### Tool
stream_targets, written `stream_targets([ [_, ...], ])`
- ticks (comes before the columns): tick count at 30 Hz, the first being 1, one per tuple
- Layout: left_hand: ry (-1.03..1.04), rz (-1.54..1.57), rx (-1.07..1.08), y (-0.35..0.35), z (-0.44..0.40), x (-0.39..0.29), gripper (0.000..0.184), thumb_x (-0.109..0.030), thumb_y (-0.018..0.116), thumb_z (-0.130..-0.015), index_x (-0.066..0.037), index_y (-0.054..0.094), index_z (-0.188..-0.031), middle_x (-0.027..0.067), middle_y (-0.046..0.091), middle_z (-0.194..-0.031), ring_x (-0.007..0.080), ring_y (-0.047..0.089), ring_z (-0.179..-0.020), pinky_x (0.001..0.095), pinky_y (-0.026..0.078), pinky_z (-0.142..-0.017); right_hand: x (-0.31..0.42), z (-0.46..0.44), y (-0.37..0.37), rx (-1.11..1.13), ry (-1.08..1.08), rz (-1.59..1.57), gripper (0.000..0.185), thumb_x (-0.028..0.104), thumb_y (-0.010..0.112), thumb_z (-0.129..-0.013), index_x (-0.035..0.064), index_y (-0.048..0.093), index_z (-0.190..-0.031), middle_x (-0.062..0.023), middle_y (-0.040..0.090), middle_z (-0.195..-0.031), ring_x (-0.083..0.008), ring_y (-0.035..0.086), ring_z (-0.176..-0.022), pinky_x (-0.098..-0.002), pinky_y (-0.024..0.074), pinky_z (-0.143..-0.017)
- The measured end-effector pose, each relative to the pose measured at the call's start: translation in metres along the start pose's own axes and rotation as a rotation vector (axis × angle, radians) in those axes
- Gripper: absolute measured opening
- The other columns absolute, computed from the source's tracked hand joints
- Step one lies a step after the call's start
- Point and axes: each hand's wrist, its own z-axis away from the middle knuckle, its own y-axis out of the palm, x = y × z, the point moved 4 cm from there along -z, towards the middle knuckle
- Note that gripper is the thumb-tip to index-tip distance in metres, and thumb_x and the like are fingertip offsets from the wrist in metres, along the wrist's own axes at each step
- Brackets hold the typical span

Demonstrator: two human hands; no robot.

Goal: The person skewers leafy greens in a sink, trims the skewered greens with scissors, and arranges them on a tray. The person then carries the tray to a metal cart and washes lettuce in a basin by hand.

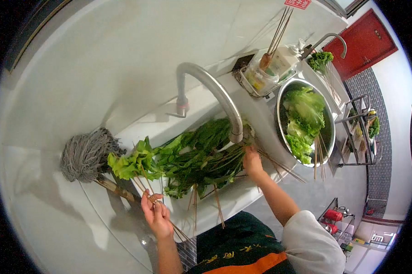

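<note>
- My left hand (pixel 158 217), at the sink's left end, has its fingers closed around a few thin skewers (pixel 178 231); light-green lettuce (pixel 134 162) sits at their far ends, over the sink's left edge.
- My right hand (pixel 251 162) is at the sink's right end, touching the dark leafy greens (pixel 206 155); I cannot tell whether its fingers grip anything, as the leaves hide the tips.
- The sink (pixel 207 214) holds those greens in a heap, with skewer ends jutting over its near edge and its right end.
- The faucet (pixel 220 95) arches over the sink from its far side.
- Right of the sink, a steel bowl (pixel 331 132) holds lettuce leaves (pixel 304 109) and skewers (pixel 322 155) that lean out over its near rim.
- Beyond the sink's far right corner, a clear jar (pixel 261 80) holds long upright skewers (pixel 279 34).
- Left of the sink is a grey mop head (pixel 89 155).
</note>
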Motion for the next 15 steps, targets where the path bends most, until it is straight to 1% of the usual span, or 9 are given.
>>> stream_targets([
  [1,0.0,-0.004,-0.015,-0.001,0.0,0.0,0.039,0.001,0.036,-0.08,-0.005,0.03,-0.118,0.0058,0.047,-0.088,0.0023,0.029,-0.048,0.0136,0.021,-0.037,-0.019,-0.005,0.01,0.006,-0.063,0.045,0.034,0.0,0.047,-0.065,0.0041,0.046,-0.099,-0.0211,0.046,-0.093,-0.0364,0.048,-0.08,-0.0422,0.0411,-0.067],
  [2,-0.001,-0.005,-0.028,-0.001,-0.001,0.002,0.038,0.001,0.036,-0.08,-0.005,0.031,-0.118,0.0056,0.047,-0.086,0.0022,0.029,-0.047,0.0135,0.021,-0.037,-0.028,-0.008,0.014,0.003,-0.061,0.049,0.034,0.0,0.047,-0.065,0.0041,0.046,-0.099,-0.0211,0.046,-0.093,-0.0364,0.048,-0.08,-0.0422,0.0411,-0.067],
  [6,-0.006,-0.01,0.022,-0.005,-0.004,0.007,0.036,-0.004,0.041,-0.08,-0.006,0.035,-0.116,0.003,0.048,-0.081,0.0016,0.024,-0.044,0.014,0.017,-0.033,-0.059,-0.02,0.027,-0.021,0.121,-0.067,0.03,0.008,0.048,-0.07,0.0058,0.047,-0.1,-0.0173,0.052,-0.086,-0.0334,0.051,-0.076,-0.0374,0.042,-0.066],
  [8,-0.11,-0.034,-0.029,-0.004,-0.004,0.01,0.025,-0.004,0.043,-0.08,-0.002,0.042,-0.105,0.0014,0.046,-0.065,0.0008,0.027,-0.045,0.0132,0.018,-0.037,-0.068,-0.024,0.033,-0.027,0.169,-0.096,0.029,0.01,0.048,-0.071,0.0063,0.047,-0.1,-0.0164,0.053,-0.085,-0.0326,0.052,-0.075,-0.0362,0.0423,-0.066],
  [9,-0.11,-0.033,-0.026,-0.005,-0.004,0.012,0.025,-0.004,0.043,-0.08,-0.002,0.042,-0.105,0.0014,0.046,-0.065,0.0008,0.027,-0.045,0.0132,0.018,-0.037,-0.073,-0.028,0.036,0.015,0.206,-0.065,0.027,0.012,0.047,-0.073,0.0055,0.049,-0.099,-0.0161,0.055,-0.083,-0.0318,0.052,-0.076,-0.0353,0.042,-0.068],
  [11,-0.132,-0.115,-0.066,-0.009,-0.003,0.017,0.02,-0.005,0.044,-0.08,-0.001,0.043,-0.1,0.0004,0.045,-0.062,0.0005,0.027,-0.045,0.0135,0.017,-0.037,-0.079,-0.033,0.041,0.056,0.245,-0.034,0.025,0.013,0.045,-0.074,0.0047,0.05,-0.097,-0.0159,0.056,-0.081,-0.031,0.053,-0.076,-0.0345,0.0417,-0.07],
  [13,-0.127,-0.145,-0.081,-0.007,-0.002,0.017,0.016,-0.006,0.044,-0.08,-0.001,0.044,-0.096,0.0003,0.044,-0.062,0.0005,0.027,-0.045,0.0137,0.017,-0.036,-0.078,-0.037,0.037,-0.13,0.146,0.002,0.023,0.012,0.043,-0.074,0.0049,0.053,-0.094,-0.0164,0.057,-0.082,-0.0302,0.054,-0.076,-0.0353,0.0414,-0.071],
  [14,-0.122,-0.146,-0.084,-0.007,-0.002,0.016,0.015,-0.006,0.044,-0.08,-0.001,0.044,-0.095,0.0003,0.044,-0.062,0.0005,0.026,-0.045,0.0137,0.017,-0.036,-0.071,-0.036,0.029,-0.13,0.146,0.002,0.023,0.012,0.043,-0.074,0.0049,0.053,-0.094,-0.0164,0.057,-0.082,-0.0302,0.054,-0.076,-0.0353,0.0414,-0.071],
  [15,-0.117,-0.147,-0.086,-0.007,-0.002,0.016,0.014,-0.006,0.044,-0.08,-0.002,0.044,-0.094,0.0004,0.044,-0.062,0.0005,0.026,-0.044,0.0138,0.016,-0.036,-0.057,-0.032,0.015,-0.066,0.15,0.033,0.023,0.011,0.043,-0.074,0.0056,0.053,-0.094,-0.016,0.055,-0.085,-0.0303,0.052,-0.08,-0.0357,0.0408,-0.072],
])
